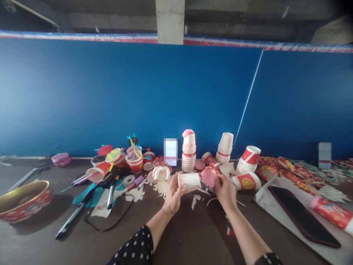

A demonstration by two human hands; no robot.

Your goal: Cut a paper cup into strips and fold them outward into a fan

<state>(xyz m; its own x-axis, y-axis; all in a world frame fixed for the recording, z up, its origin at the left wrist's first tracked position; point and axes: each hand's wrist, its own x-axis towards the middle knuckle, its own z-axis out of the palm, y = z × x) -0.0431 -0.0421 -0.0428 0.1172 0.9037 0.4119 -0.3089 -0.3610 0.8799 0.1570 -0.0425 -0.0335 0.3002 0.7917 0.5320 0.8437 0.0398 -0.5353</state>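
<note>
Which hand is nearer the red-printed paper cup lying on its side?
Right hand: just left of the lying cup. Left hand: farther left, holding a white paper cup.

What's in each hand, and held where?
The left hand grips a white-and-red paper cup around its body, the cup lying sideways. The right hand's fingers appear to pinch the edge of a pink paper disc.

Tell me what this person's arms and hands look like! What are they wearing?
The left hand and the right hand are bare, with no gloves. The left arm comes out of a black fabric sleeve with small white polka dots. The right sleeve looks dark and dotted too, but only a little of it shows.
</note>
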